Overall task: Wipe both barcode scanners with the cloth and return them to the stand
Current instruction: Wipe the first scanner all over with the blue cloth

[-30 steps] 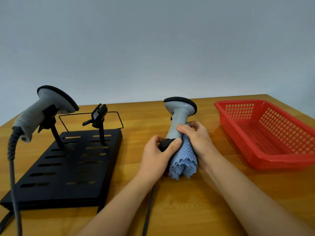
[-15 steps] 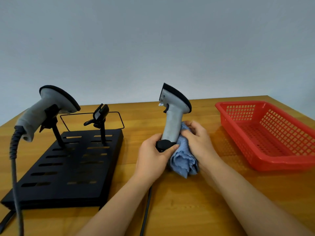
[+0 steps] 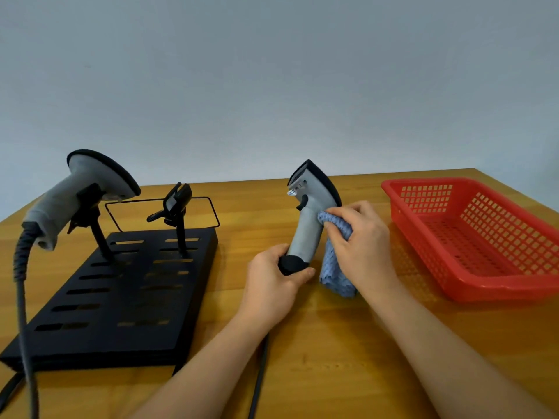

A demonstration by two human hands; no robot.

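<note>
The left hand [image 3: 273,285] grips the black butt end of a grey barcode scanner [image 3: 311,213], fingers and thumb curled round it. The scanner stands nearly upright above the middle of the wooden surface [image 3: 332,358], head uppermost, its black face turned toward the far right. Its cable [image 3: 257,379] runs down toward the near edge, passing under the left forearm.

The right hand [image 3: 361,240] holds a blue cloth [image 3: 335,267] bunched in curled fingers and presses it against the right side of the scanner's handle, just below the head. The lower part of the cloth hangs free beneath the hand; whether it touches the surface cannot be told.

A second grey scanner [image 3: 81,195] sits in the left cradle of the black stand [image 3: 121,297], which occupies the left part of the surface. This scanner lies tilted, head up toward the far side, with its dark cable [image 3: 22,297] dropping past the stand's left edge to the near edge. The right cradle [image 3: 175,204] of the stand holds nothing. The stand's base plate is slotted, and a thin wire frame [image 3: 163,213] extends from its far end.

A red perforated basket [image 3: 472,237] rests near the right edge of the surface, well apart from both hands.
</note>
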